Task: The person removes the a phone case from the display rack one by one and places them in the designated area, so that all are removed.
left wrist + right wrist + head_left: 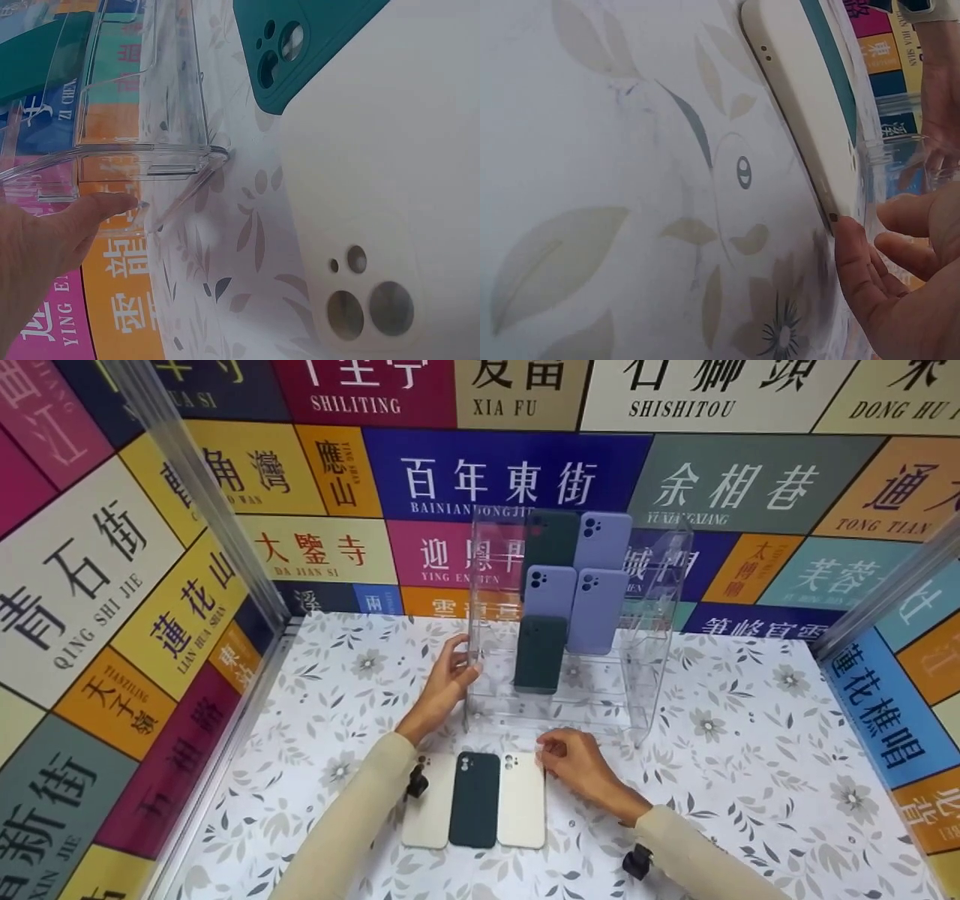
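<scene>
the right hand [583,763] is def nearer, parted fingers at the rightmost cream rectangular phone case [522,808], flat just left of them, long axis toward the clear acrylic stand [651,660] by the left hand [448,681], whose grip's unclear

The right hand [900,277] is touching the corner of a cream phone case [802,105] with one fingertip, while its other fingers are bending loosely in the air; a green case [832,64] is lying just beyond, the leaf-printed desk [630,165] is carrying both, and the left hand [940,112] is showing near a clear rack [892,150] before coloured wall panels [875,56]
</scene>
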`<state>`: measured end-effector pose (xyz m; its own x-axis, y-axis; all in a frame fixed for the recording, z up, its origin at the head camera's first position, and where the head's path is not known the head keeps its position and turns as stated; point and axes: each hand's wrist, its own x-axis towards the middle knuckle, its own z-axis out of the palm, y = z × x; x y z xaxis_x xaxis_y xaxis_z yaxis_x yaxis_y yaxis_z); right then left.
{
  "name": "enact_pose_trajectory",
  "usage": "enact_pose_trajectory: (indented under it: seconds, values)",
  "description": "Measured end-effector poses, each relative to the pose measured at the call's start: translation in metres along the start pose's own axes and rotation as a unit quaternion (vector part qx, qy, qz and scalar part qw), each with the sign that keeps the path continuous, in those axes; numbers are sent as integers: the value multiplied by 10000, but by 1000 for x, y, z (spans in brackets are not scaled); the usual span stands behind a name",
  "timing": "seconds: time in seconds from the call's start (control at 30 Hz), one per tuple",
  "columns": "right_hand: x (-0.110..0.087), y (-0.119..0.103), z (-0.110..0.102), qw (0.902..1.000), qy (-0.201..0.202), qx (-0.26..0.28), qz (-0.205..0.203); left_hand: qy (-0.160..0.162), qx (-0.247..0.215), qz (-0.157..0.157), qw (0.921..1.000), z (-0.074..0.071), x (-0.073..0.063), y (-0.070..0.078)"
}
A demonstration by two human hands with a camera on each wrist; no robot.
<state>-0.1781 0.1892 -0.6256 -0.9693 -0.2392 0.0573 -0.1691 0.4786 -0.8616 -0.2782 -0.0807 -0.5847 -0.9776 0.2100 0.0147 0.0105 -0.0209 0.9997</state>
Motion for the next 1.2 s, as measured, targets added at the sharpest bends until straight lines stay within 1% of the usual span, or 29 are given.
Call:
enact_pose_trajectory:
  seconds: [0.17,0.23,0.37,0.47,0.53,0.67,0.93,1.1,1.2]
  values:
    - [1,-8,-15,9997,203,-155,-10,-10,-14,1,10000,0,0,0]
    - [2,-10,-22,9998,177,-52,-3,-24,-34,-26,10000,-1,0,-1]
    - [4,-10,-35,9996,195,11,-183,-15,-111,-84,9999,-2,-1,0]
    - [5,-9,-43,9989,309,-63,-344,-8,-127,-75,9999,-2,-2,0]
    - [6,-9,-48,9985,401,-115,-364,-7,-101,-36,9999,-2,-1,0]
    - [4,-10,-58,9977,547,-234,-312,-3,-41,-10,10000,-1,-1,0]
    - [6,-16,-76,9953,709,-555,-347,5,-66,-125,9999,-3,-2,-1]
    - [8,-22,-89,9956,729,-552,-209,-28,-24,-108,9999,-1,-2,0]
    - [10,-24,-96,9947,721,-670,-286,-20,-9,-53,10000,0,-1,0]
